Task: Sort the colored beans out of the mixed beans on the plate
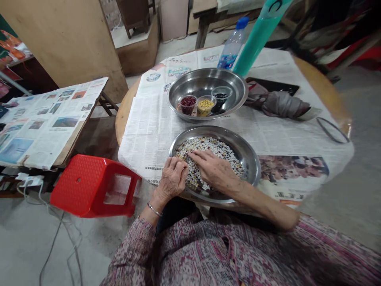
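A steel basin [256, 174] near the table's front edge holds a spread of white grains [218, 151] mixed with yellow, dark red and black beans. My right hand [216, 171] reaches over it from the right, its fingers stretched out with the tips on the grains. At the basin's left rim, my left hand [175, 176] is closed with curled fingers; whatever lies inside them is hidden. Behind stands a second steel basin [208, 75] with three clear cups: red beans [188, 104], yellow beans [205, 106] and black beans [220, 96].
Newspaper [143, 131] covers the round table. A blue-capped bottle [232, 45] and a tall teal bottle [257, 37] stand at the back. To the right lie a folded grey umbrella [274, 102] and a dark flat object [276, 84]. A red stool [86, 184] stands left.
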`<move>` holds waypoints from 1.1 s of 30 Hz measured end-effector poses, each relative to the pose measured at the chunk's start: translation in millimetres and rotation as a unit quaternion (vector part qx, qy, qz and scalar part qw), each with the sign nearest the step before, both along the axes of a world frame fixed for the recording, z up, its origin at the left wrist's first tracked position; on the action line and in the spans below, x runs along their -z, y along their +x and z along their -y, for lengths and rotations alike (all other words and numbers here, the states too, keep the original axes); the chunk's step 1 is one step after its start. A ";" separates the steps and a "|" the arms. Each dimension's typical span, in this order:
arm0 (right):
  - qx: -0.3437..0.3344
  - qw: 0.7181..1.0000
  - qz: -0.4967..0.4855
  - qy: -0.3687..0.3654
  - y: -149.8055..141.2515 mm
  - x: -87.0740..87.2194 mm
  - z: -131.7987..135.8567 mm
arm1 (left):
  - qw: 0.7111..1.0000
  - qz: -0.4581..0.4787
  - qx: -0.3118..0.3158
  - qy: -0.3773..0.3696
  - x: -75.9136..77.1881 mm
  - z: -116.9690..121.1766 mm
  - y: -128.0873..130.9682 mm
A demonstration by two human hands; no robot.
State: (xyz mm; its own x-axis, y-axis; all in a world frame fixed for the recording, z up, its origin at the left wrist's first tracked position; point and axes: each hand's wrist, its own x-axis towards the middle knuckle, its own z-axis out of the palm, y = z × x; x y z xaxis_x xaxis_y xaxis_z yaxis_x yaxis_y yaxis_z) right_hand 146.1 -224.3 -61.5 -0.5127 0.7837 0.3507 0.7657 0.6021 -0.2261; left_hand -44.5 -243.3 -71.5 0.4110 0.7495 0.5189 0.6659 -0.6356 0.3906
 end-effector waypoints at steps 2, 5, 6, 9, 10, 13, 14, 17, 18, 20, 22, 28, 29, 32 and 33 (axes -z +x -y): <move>0.042 0.999 -0.014 0.021 6.2 -3.3 -4.6 | 1.000 0.004 0.007 -0.007 -0.5 -0.1 0.0; 0.016 0.999 -0.021 0.022 9.4 -6.5 -10.6 | 1.000 0.014 0.013 -0.005 -0.3 -0.3 0.4; -0.019 0.999 -0.020 0.019 8.1 -6.4 -12.9 | 1.000 0.019 0.015 0.001 0.0 -0.4 0.6; -0.144 0.989 -0.015 0.019 -0.8 -1.5 -22.5 | 0.999 0.031 0.016 0.027 0.8 -0.9 1.5; -0.179 0.984 -0.014 0.022 -4.3 1.3 -26.7 | 0.999 0.032 0.015 0.036 1.0 -1.1 1.7; -0.221 0.975 -0.003 0.027 -11.7 8.8 -41.3 | 0.998 0.029 0.012 0.051 0.9 -1.7 2.0; -0.211 0.977 0.007 0.028 -12.2 10.1 -46.5 | 0.998 0.027 0.013 0.052 0.8 -1.9 2.0; -0.156 0.986 0.049 0.023 -5.6 9.3 -61.3 | 0.998 0.026 0.016 0.046 -0.1 -2.0 1.8; -0.142 0.988 0.059 0.019 -0.4 8.0 -65.5 | 0.999 0.027 0.018 0.044 -0.5 -2.0 1.8; -0.118 0.991 0.069 0.009 14.0 5.4 -71.1 | 0.998 0.029 0.020 0.044 -1.0 -1.9 1.9; -0.091 0.994 0.064 -0.002 31.5 4.3 -71.4 | 0.998 0.031 0.020 0.047 -1.3 -1.8 2.1; -0.074 0.997 -0.020 -0.023 68.4 3.9 -35.8 | 0.999 0.021 0.013 0.045 -1.8 -0.7 2.2; -0.072 0.997 -0.022 -0.024 69.5 2.2 -27.6 | 0.999 0.019 0.012 0.043 -1.9 -0.4 2.1; -0.070 0.997 0.016 -0.018 65.7 -4.9 -9.5 | 0.999 0.018 0.010 0.037 -2.4 0.3 1.9; -0.068 0.997 0.030 -0.014 62.9 -7.2 -6.9 | 0.999 0.017 0.010 0.035 -2.5 0.4 1.9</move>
State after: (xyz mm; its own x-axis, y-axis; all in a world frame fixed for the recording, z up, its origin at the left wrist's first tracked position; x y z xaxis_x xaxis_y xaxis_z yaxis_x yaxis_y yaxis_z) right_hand 209.0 -217.4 -54.4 -0.6342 0.7147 0.2950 0.6905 0.6952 -0.1997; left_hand -42.7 -243.7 -69.0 0.4065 0.7029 0.5837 0.6407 -0.6748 0.3663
